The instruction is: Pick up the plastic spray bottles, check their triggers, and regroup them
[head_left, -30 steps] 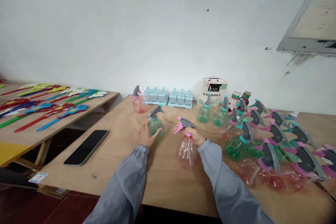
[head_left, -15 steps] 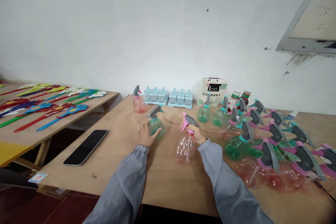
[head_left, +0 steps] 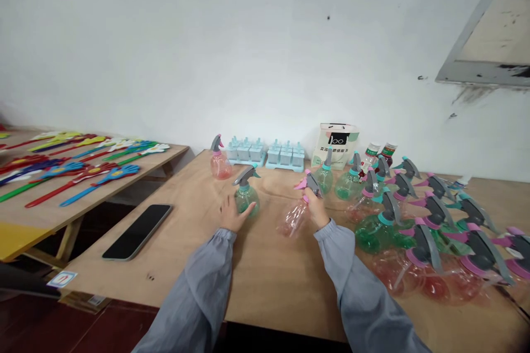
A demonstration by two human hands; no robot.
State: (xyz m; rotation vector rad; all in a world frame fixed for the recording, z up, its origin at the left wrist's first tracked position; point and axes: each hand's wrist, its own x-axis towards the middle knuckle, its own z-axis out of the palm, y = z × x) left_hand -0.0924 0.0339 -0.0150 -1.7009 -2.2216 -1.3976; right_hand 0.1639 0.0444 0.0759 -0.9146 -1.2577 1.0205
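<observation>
My right hand [head_left: 318, 210] is wrapped round the neck of a clear pink spray bottle [head_left: 295, 215] with a pink and grey trigger head, held tilted above the wooden table [head_left: 256, 281]. My left hand [head_left: 232, 214] rests on the table with its fingers curled against the side of a green spray bottle [head_left: 247, 194] that stands upright. Further back to the left a pink spray bottle [head_left: 219, 162] stands alone. Both my arms wear grey sleeves.
Several green and pink spray bottles [head_left: 418, 220] crowd the right side of the table. Two pale blue ice-pop moulds [head_left: 267, 153] and a small carton [head_left: 335, 144] line the wall. A black phone [head_left: 137, 223] lies near the left edge. Coloured hand clappers [head_left: 78, 168] cover a side table.
My right hand has carried the pink bottle away from me and to the right, tilting it more. My left hand stays against the green bottle.
</observation>
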